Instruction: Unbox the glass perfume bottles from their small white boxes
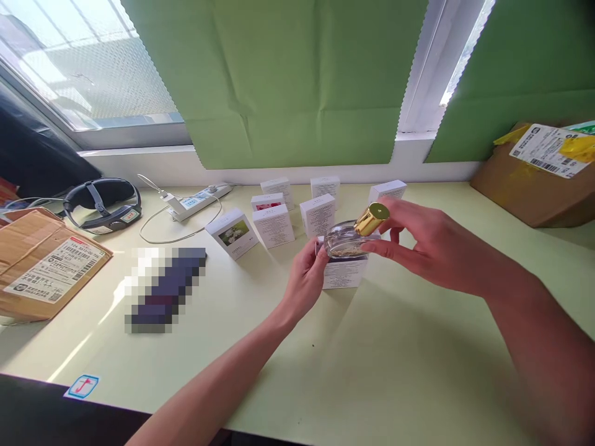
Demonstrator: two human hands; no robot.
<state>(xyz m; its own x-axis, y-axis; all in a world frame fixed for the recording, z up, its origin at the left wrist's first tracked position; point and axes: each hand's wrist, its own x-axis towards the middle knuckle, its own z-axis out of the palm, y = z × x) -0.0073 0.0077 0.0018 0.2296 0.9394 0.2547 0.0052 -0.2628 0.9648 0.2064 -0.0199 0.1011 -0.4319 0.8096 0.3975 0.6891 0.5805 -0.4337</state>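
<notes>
A clear glass perfume bottle (343, 236) with a shiny gold cap (372, 218) is tilted over a small white box (344, 275) printed with dark text. My right hand (413, 238) is closed on the bottle, its thumb low beside the glass and its other fingers behind the cap. On the left, my left hand (307, 269) grips the side of that box, its thumb close to the glass. The bottle hides the top of the box, so I cannot tell whether it is open. Another white box (318, 215) stands just behind.
Several similar white boxes stand farther back, including one with a flower picture (232, 233). A power strip (199, 201) with a white cable, a head strap device (103, 207) and a pixelated dark object (170, 288) lie left. Cardboard parcels (46, 266) flank the table (395, 365).
</notes>
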